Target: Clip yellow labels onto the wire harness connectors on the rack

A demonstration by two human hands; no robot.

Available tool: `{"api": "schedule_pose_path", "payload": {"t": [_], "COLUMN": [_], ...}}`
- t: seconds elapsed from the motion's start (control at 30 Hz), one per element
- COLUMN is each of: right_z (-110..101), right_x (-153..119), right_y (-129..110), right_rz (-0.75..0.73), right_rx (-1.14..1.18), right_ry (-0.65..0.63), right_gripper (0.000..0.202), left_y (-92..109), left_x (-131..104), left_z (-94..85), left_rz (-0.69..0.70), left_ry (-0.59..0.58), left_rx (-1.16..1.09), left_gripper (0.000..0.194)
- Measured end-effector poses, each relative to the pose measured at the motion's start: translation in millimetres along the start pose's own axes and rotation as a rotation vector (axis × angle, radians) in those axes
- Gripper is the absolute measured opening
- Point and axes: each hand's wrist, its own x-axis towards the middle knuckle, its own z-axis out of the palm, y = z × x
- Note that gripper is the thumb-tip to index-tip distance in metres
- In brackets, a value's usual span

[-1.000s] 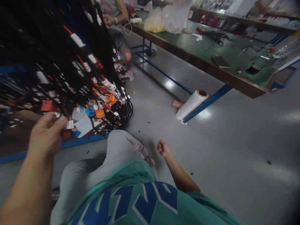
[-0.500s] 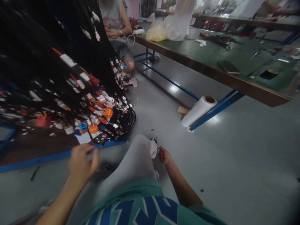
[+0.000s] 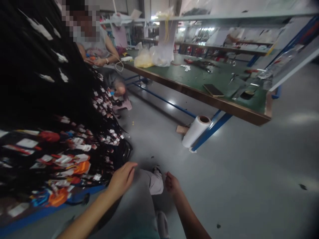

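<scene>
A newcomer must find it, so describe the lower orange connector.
Find the mass of black cables filling the left side. Follow it down to the blue rail beneath. Just above, the lower orange connector sits immediately right of a blue connector; the other orange connector is higher and farther right.

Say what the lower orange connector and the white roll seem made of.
Lower orange connector: probably moulded plastic, judging by its bright colour; blur hides the finish. White roll: perhaps wound plastic film, given its smooth, soft sheen; brown core likely cardboard.
</scene>
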Motion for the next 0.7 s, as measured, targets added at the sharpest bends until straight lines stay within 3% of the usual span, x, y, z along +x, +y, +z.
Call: {"api": "schedule_pose_path", "payload": {"t": [0.17,0.27,0.33,0.43,0.53,0.7], "right_z": [35.1,64.0,84.8,114.8,138.0,152.4], "right_x": [-25.6,-36.7,-42.0,-52.1,-68.4,-90.5], "right_y": [3.3,27.1,51.0,94.4,140.7,209.3], "right_rz": [0.084,0.169,0.249,0.389,0.523,0.778], "right_rx": [-0.013,-0.117,-0.222,-0.415,-0.616,-0.925], "right_ry": [0.014,-0.045,-0.104,-0.216,-0.342,-0.56], "right_gripper": [0.031,0.029,0.026,0.025,0.023,0.021], "left_y": [9.7,18.2,22.7,28.7,34.4,37.2], "left_x": [-36.3,-84.0,-124.5,-194.7,-272.4,-406.6], "left_z": [-13.1,-29.4,-43.3,-65.1,-82.9,-95.5], "left_rz": [-0.038,-0.116,-0.221,-0.557,-0.962,-1.461], "left_ry": [-0.286,-0.446,-0.445,-0.25,0.085,0.605], "left_rx": [-0.034,-0.042,-0.069,-0.201,-0.365,-0.441], "left_gripper": [0.029,0.031,0.031,0.026,0.017,0.013]}}
